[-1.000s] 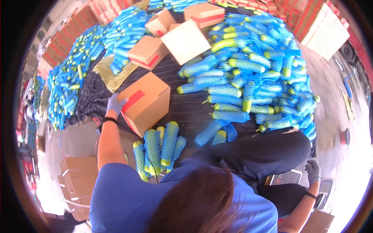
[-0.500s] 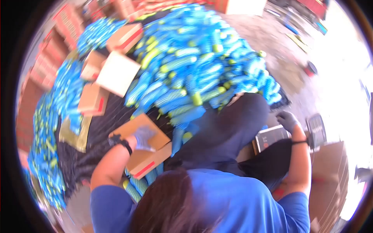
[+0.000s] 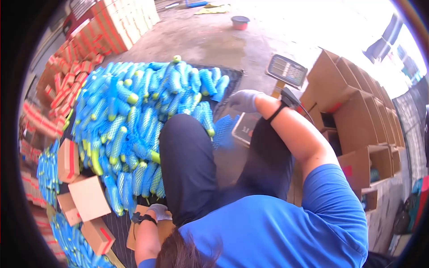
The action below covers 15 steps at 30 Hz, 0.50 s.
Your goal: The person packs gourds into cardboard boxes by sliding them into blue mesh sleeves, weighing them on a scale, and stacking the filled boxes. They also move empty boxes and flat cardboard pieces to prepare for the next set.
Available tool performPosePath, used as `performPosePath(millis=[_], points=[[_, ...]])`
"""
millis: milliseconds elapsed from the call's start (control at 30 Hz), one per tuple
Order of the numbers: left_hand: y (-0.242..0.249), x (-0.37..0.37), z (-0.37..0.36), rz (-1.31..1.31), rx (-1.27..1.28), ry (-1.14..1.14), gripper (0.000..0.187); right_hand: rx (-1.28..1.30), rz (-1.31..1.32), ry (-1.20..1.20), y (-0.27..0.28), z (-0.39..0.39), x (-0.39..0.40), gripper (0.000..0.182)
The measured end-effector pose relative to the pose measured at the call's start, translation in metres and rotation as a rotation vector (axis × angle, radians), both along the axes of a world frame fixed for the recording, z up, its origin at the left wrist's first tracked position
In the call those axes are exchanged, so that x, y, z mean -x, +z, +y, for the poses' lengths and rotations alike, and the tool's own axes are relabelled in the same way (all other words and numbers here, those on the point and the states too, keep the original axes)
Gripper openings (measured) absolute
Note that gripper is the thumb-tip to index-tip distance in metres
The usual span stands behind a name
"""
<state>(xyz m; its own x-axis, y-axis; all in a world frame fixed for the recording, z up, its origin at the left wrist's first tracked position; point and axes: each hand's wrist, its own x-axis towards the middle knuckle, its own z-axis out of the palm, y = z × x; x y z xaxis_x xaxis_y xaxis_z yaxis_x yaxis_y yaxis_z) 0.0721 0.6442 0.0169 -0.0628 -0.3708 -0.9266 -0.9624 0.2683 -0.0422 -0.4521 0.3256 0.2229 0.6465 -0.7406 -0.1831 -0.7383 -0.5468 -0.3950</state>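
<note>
My left hand (image 3: 158, 210), in a pale glove, is at the open cardboard box (image 3: 144, 209) low in the view, beside my bent knee. My arm and head hide part of that box, and the fingertips are not clear. My right hand (image 3: 243, 101), also gloved, hovers near a digital scale (image 3: 243, 129) on the floor by my right leg. Its fingers are loosely bent and apart from the scale, with nothing visible in them. Just below that hand lies a piece of blue mesh netting (image 3: 224, 130). A heap of long green vegetables in blue net sleeves (image 3: 134, 116) spreads left of my legs.
Small cardboard boxes (image 3: 96, 236) lie at the lower left. Stacked open cartons (image 3: 344, 89) stand on the right, near the scale's display (image 3: 287, 71). A tub (image 3: 240, 23) is on the floor ahead, and a tall carton stack (image 3: 120, 27) is at the back left.
The view has turned to the right, so the heap and boxes sit further left and the cartons show fully. My left hand stays by the box; my right hand stays near the scale.
</note>
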Motion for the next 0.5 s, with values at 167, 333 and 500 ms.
performPosePath(millis=[167, 333, 500], points=[[0.098, -0.023, -0.001, -0.047, 0.022, 0.022, 0.074, -0.053, -0.042, -0.067, 0.027, 0.020, 0.021, 0.026], [0.197, -0.088, -0.006, -0.028, 0.318, -0.130, 0.038, -0.004, -0.283, -0.098, 0.067, 0.027, 0.059, 0.023], [0.274, -0.145, -0.088, 0.292, 1.236, -0.122, 0.040, 0.122, -0.214, -0.177, 0.112, 0.030, 0.065, 0.025]])
